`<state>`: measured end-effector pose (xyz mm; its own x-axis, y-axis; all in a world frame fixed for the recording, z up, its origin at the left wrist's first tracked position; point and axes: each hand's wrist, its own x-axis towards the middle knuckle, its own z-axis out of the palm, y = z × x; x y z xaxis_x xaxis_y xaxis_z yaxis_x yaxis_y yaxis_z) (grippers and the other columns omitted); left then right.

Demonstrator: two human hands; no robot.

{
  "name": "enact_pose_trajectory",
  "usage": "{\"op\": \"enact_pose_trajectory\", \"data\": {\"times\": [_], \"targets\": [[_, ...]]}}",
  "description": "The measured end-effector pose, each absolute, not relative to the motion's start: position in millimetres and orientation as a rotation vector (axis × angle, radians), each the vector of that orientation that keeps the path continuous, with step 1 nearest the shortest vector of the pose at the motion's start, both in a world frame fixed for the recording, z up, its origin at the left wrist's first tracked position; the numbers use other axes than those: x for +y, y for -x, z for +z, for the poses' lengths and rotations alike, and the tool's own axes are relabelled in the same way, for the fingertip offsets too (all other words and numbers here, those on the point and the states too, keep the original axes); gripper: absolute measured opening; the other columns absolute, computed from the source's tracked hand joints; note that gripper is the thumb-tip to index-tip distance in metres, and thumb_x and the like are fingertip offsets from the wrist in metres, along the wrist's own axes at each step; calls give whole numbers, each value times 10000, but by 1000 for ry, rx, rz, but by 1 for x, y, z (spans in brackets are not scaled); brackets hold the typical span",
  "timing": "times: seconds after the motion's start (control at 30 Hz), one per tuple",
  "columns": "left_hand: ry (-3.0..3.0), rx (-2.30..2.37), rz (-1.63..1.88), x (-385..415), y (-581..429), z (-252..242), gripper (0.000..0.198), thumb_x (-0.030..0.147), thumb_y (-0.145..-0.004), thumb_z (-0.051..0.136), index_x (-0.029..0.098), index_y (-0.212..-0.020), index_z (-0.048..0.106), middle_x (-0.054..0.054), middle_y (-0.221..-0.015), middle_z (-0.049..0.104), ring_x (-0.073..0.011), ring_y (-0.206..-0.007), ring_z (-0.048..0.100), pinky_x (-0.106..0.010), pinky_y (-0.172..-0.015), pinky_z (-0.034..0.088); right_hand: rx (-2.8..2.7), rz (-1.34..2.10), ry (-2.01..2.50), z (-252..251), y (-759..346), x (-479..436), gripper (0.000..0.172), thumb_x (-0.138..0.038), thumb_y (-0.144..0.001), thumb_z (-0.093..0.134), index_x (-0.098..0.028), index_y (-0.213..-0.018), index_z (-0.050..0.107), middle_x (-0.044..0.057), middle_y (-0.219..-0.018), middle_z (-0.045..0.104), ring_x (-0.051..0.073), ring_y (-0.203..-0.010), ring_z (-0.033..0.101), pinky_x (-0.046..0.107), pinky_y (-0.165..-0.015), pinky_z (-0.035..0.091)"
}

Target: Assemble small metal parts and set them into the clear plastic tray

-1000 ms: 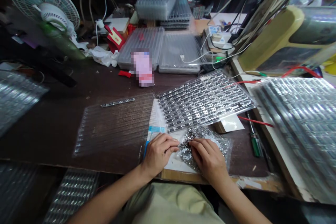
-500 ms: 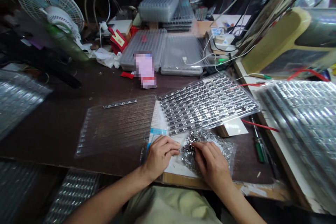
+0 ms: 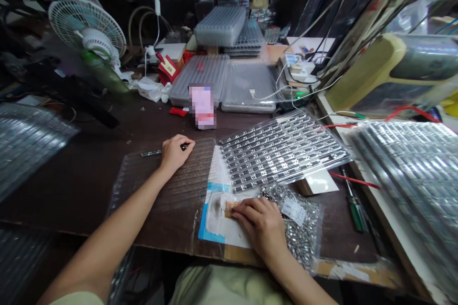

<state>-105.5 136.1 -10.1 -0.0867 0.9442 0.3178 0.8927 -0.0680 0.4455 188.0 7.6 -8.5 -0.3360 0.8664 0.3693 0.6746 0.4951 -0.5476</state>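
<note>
My left hand (image 3: 176, 152) is over the clear ribbed plastic tray (image 3: 143, 190) on the left, its fingers closed on a small dark connector piece (image 3: 184, 146). A short row of similar pieces (image 3: 150, 153) shows in the tray's far slot, partly behind the hand. My right hand (image 3: 263, 221) lies low over a white and blue sheet (image 3: 211, 233), fingertips pressed together at a small orange-brown patch (image 3: 229, 208); anything between them is hidden. Beside it is a clear bag of small shiny metal parts (image 3: 304, 238). Behind stands a tray filled with rows of metal connectors (image 3: 282, 152).
Stacked clear trays (image 3: 404, 162) line the right side, near a green-handled screwdriver (image 3: 356, 214). More trays (image 3: 198, 78) stand at the back. A white fan (image 3: 89, 28) is at back left, a phone-like pink object (image 3: 203, 107) mid-table, and cables (image 3: 265, 97) run behind.
My left hand has moved from the white sheet left and away, over the clear tray. My right hand has shifted left off the parts bag onto the sheet. The view has tilted slightly up.
</note>
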Motion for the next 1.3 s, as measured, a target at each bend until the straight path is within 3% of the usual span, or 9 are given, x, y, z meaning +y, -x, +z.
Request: {"op": "enact_pose_trajectory", "data": {"times": [0.2,0.47,0.53,0.63,0.77,1.07,1.3], "targets": [[-2215,1895,791,152,53,7,150,298,-837,586,242,-865,722,-23,-953,721,-213,-899,629,-379,-883,387,-2137,380,1304,-13,-186,8,123,-317,-875,602,-347,-895,720,-14,-812,655,147,-765,522,307,-675,330],[-2097,1861,777,172,20,12,157,298,-825,584,193,-794,697,-55,-825,729,-216,-785,654,-350,-781,466,-2179,324,1367,-11,-185,6,127,-307,-869,609,-351,-924,715,-4,-824,637,150,-776,516,306,-674,345],[-1943,1809,917,158,31,14,173,296,-836,556,166,-840,671,-63,-822,717,-195,-776,661,-311,-736,495,-2254,242,1361,-10,-192,6,175,-300,-885,582,-327,-1017,693,14,-912,654,161,-820,528,311,-700,374],[-1556,1594,1062,121,47,17,250,324,-845,533,147,-995,624,-50,-802,686,-152,-683,663,-241,-582,516,-2476,80,1257,-6,-213,6,341,-202,-907,501,-256,-1235,577,49,-1170,626,200,-1031,523,335,-803,418],[-1327,1420,969,60,48,18,291,325,-867,509,163,-1072,638,-40,-756,663,-119,-599,632,-209,-503,520,-2704,-53,1134,-1,-245,2,427,-124,-890,420,-242,-1289,517,38,-1309,555,221,-1163,482,388,-891,432],[-1605,1503,964,0,-9,-1,124,166,-786,642,190,-880,720,-56,-855,696,-150,-738,654,-218,-598,542,-2518,0,1074,-5,-256,1,289,-149,-936,398,-172,-1089,642,81,-1041,675,192,-957,579,341,-832,454],[-1916,1442,1035,-6,-19,-10,165,180,-838,614,227,-962,713,-40,-846,653,-149,-797,631,-248,-712,528,-2235,209,1214,-1,-245,9,234,-187,-930,461,-209,-1063,652,64,-900,673,171,-798,589,311,-715,469]]}}
